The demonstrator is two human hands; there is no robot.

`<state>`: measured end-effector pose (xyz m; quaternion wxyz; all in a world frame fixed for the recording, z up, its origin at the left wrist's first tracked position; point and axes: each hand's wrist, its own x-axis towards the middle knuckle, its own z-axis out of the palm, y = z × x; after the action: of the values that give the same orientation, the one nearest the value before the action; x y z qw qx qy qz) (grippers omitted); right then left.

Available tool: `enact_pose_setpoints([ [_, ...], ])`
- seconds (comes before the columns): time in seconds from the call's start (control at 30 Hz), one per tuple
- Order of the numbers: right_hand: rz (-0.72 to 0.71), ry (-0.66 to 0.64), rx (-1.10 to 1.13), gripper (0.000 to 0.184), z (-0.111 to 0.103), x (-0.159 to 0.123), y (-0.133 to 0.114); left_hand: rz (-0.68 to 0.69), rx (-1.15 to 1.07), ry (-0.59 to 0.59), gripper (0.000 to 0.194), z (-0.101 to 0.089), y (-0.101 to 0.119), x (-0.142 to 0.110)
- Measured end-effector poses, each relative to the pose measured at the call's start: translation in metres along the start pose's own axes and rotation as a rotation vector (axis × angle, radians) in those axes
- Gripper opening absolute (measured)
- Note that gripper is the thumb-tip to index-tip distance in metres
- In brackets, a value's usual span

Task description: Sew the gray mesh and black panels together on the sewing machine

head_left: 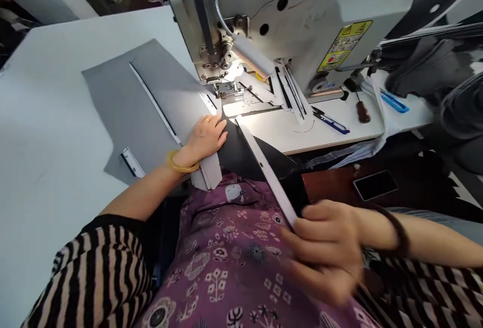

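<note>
My left hand (207,138) lies open on a grey fabric panel (116,86), pressing it to the table just in front of the sewing machine's presser foot (226,89). Long and short white strips with dark edges are on the panel; a small strip (208,102) reaches toward the foot. In my right hand (326,250), somewhat blurred, the lower end of a long narrow white strip (266,169) is pinched. The strip slants over my lap, its far end near the table's front edge. Black material (241,152) hangs off the edge beside my left hand.
The sewing machine (302,21) stands across the table (49,116). Right of the needle lie more white strips (289,91), blue thread snips (332,120), a tool with a brown handle (362,111) and a blue cutter (394,101). A phone (375,185) rests lower right.
</note>
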<state>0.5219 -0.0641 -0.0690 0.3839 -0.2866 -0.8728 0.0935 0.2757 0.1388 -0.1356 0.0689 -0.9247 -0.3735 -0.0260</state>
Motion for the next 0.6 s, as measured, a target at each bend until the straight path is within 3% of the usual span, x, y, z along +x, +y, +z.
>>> enact_pose_setpoints([
  [0.03,-0.183,-0.046,0.038,0.013,0.016,0.011,0.011,0.006,0.009,0.004,0.031,0.0,0.002,-0.001],
  [0.1,-0.306,-0.209,-0.066,0.021,0.045,0.03,0.039,0.014,0.024,0.019,0.03,0.0,0.005,-0.003],
  [0.17,-0.228,-0.292,-0.154,0.033,0.07,0.045,0.072,0.014,0.015,0.035,0.028,0.003,0.005,-0.003],
  [0.27,-0.002,-0.306,-0.161,0.055,0.1,0.059,0.119,0.011,-0.042,0.039,0.026,0.007,0.003,-0.002],
  [0.33,0.141,-0.313,-0.149,0.058,0.112,0.065,0.141,0.002,-0.063,0.038,0.026,0.008,0.001,-0.001],
  [0.47,0.255,-0.337,-0.159,0.032,0.117,0.07,0.159,0.001,-0.038,0.017,0.023,-0.001,0.003,-0.002],
  [0.6,0.205,-0.233,-0.129,0.029,0.099,0.065,0.165,0.109,-0.017,-0.113,0.021,-0.018,0.02,0.0],
])
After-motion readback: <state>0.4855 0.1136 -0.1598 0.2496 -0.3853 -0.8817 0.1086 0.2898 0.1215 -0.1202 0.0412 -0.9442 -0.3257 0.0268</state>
